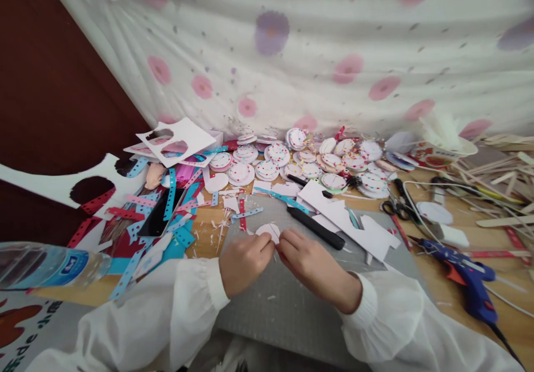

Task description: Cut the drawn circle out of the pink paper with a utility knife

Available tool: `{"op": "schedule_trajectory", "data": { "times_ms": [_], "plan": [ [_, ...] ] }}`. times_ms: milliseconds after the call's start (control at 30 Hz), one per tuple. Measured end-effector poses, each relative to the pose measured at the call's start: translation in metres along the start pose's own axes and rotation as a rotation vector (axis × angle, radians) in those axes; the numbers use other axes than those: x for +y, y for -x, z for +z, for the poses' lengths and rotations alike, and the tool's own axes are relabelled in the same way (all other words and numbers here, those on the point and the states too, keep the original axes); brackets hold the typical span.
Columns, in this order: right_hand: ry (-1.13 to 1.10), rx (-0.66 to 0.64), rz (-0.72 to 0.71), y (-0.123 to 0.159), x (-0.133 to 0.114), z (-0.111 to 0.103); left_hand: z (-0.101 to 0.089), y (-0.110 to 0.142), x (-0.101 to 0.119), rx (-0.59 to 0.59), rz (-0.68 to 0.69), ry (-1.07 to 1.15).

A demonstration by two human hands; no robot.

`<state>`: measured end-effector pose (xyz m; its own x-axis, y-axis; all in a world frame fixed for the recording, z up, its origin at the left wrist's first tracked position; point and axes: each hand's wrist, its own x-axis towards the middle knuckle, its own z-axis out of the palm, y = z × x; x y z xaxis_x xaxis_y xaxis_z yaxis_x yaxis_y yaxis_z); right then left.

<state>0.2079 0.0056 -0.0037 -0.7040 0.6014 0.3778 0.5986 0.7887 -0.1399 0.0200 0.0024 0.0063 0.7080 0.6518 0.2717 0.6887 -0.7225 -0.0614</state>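
Observation:
My left hand (247, 262) and my right hand (309, 261) meet over a grey cutting mat (267, 316). Between them is a small white paper disc (267, 231), its far edge showing beyond the fingertips. The left fingers are closed on the disc's near side. Pinched together at its right side, the right fingers also grip the disc; a thin pale line crosses it there. The lower part of the disc is hidden by the hands. Just beyond lie a red strip and a blue dotted strip (247, 213). A black cutter-like tool (317, 228) rests on the mat to the right.
Stacked round paper pieces with coloured dots (277, 154) line the back. Paper scraps, strips and a dark phone (161, 216) crowd the left, near a water bottle (54, 265). On the right are a blue glue gun (463, 277), scissors (396, 209) and wooden sticks (500, 172).

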Motion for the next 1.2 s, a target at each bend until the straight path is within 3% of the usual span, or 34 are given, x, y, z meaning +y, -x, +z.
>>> {"op": "schedule_trajectory", "data": {
  "times_ms": [167,333,500,533,600,667,767,867,933,967,1033,1133,1200],
  "plan": [
    [0.087,-0.046,-0.101,-0.001,-0.001,0.001,-0.005,-0.003,-0.002,-0.161,-0.044,0.143],
    [0.106,-0.091,-0.25,0.003,0.001,0.0,-0.006,-0.01,-0.012,-0.349,-0.364,0.718],
    [0.045,0.111,-0.459,0.012,0.014,0.0,-0.011,-0.019,-0.021,-0.716,-0.679,1.549],
    [0.04,0.165,-0.499,0.012,0.017,0.0,-0.013,-0.021,-0.022,-0.773,-0.711,1.64],
    [0.049,0.224,-0.513,0.013,0.019,-0.001,-0.015,-0.022,-0.023,-0.773,-0.742,1.683],
    [0.034,0.177,-0.431,0.013,0.018,-0.007,-0.018,-0.021,-0.024,-0.67,-0.72,1.577],
    [-0.119,0.112,-0.183,0.015,0.015,-0.023,-0.023,-0.016,-0.024,-0.492,-0.644,1.17],
    [-0.319,0.274,0.098,0.019,0.021,-0.041,-0.033,-0.008,-0.024,-0.334,-0.397,0.672],
    [-0.474,0.307,0.335,0.017,0.031,-0.047,-0.039,-0.004,-0.023,-0.245,-0.178,0.432],
    [-0.578,0.256,0.452,0.015,0.036,-0.047,-0.042,-0.003,-0.021,-0.194,-0.078,0.339],
    [-0.856,0.011,0.599,0.009,0.042,-0.044,-0.045,-0.002,-0.017,-0.066,0.094,0.181],
    [-1.357,-0.381,0.658,-0.001,0.039,-0.034,-0.046,-0.001,-0.011,0.101,0.275,0.021],
    [-1.561,-0.552,0.657,-0.005,0.03,-0.028,-0.045,0.0,-0.008,0.146,0.348,-0.011]
  ]
}}
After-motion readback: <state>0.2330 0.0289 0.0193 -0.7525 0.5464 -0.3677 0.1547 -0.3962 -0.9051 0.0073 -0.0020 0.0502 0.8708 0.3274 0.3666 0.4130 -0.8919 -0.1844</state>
